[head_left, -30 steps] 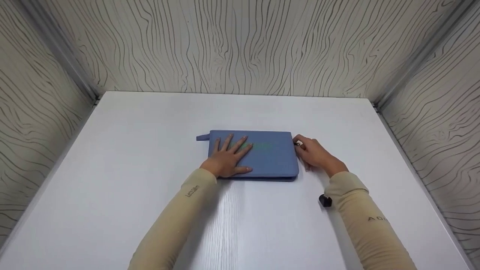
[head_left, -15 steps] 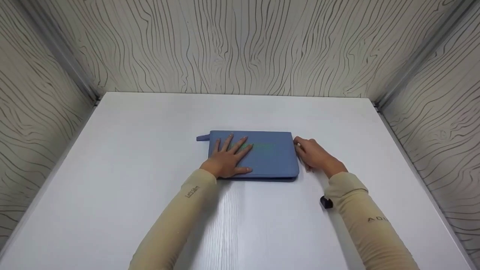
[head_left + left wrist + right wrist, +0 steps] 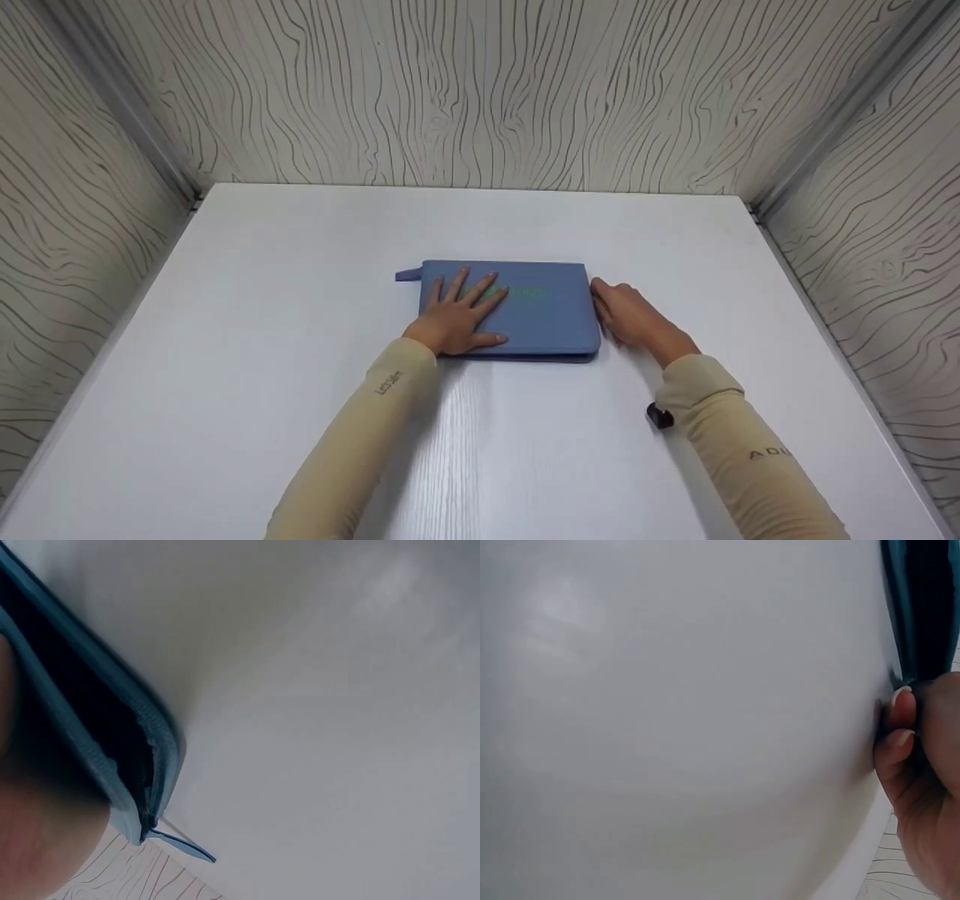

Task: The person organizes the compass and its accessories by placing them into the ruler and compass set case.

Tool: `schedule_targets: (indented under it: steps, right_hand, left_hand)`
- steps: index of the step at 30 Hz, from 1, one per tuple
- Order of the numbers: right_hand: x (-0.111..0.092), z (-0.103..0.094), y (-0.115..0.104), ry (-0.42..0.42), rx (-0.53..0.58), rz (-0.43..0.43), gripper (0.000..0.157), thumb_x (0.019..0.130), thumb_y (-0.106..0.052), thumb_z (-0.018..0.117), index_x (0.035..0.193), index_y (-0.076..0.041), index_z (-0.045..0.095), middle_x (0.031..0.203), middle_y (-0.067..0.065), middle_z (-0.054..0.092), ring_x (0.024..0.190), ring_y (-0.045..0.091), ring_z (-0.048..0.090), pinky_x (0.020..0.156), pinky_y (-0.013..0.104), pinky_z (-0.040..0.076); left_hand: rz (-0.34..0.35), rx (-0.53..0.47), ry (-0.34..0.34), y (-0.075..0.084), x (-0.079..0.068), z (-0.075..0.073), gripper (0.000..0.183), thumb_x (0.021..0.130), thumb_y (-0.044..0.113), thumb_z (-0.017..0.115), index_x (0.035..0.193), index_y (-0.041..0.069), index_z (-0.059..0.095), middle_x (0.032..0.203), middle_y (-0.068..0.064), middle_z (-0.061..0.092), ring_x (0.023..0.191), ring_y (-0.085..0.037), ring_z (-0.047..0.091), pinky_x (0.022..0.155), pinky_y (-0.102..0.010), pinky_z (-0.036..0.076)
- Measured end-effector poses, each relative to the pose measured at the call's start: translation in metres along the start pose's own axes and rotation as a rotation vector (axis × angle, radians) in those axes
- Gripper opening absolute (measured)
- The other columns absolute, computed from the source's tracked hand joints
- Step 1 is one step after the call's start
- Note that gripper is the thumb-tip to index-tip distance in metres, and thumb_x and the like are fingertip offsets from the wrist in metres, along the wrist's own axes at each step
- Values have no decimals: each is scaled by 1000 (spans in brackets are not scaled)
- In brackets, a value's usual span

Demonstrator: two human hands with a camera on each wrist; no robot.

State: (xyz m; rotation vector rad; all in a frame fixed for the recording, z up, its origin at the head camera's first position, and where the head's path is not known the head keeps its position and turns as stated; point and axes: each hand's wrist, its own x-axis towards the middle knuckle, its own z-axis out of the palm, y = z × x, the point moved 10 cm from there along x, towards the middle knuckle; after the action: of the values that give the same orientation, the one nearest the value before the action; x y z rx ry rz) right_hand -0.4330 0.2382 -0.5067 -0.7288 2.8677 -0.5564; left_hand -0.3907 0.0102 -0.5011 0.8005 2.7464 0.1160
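A blue zip case [image 3: 551, 319] with green lettering lies flat on the white table. My left hand [image 3: 454, 324] rests on its left half, fingers straight and spread over the cover. At the case's right side, my right hand [image 3: 632, 313] has its fingers curled against the edge, pinching the zipper pull, which the fingers hide. In the right wrist view those fingertips [image 3: 904, 701] sit where the zip's gap ends. The left wrist view shows the unzipped edge [image 3: 97, 705] gaping dark along the near side. A fabric strap [image 3: 409, 275] sticks out from the far left corner.
The white table [image 3: 285, 300] reaches back to a wood-grain patterned wall [image 3: 480, 97], with similar panels at both sides. A small black device [image 3: 660, 416] sits at the right cuff, close over the table.
My right hand has slid a little toward me along the case's right edge, and the black zipper pull seen earlier is now covered. My left hand stays in place on the cover.
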Motion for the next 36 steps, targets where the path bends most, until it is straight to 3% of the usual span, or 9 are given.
schedule_targets:
  steps: [10,25,30,36]
  right_hand:
    - [-23,9,-8,-52,59,41,11,109,-9,44,106,-4,53,71,3,56,50,11,54,60,31,50]
    - [-46,12,-21,-36,-3,17,12,106,-9,50,97,-5,57,73,1,57,69,15,57,68,36,49]
    - [-54,14,-28,-79,32,15,14,106,-8,50,95,-6,57,67,0,55,57,11,55,62,32,49]
    - [-66,20,-32,-155,131,33,17,106,-9,50,91,-7,59,58,-2,55,43,10,53,51,28,49]
  left_hand:
    - [-4,19,0,0,0,-1,82,100,71,38,166,33,8,173,3,-4,157,-36,-8,122,-64,2]
    - [-9,111,18,1,1,-3,80,99,73,33,165,35,9,173,3,-2,158,-36,-3,122,-64,8]
    - [-8,106,23,1,0,-4,80,100,73,33,166,34,9,173,3,-1,158,-36,-2,122,-64,8]
    - [15,34,6,1,-2,-1,80,100,71,36,166,33,9,173,1,-4,157,-38,-6,122,-65,4]
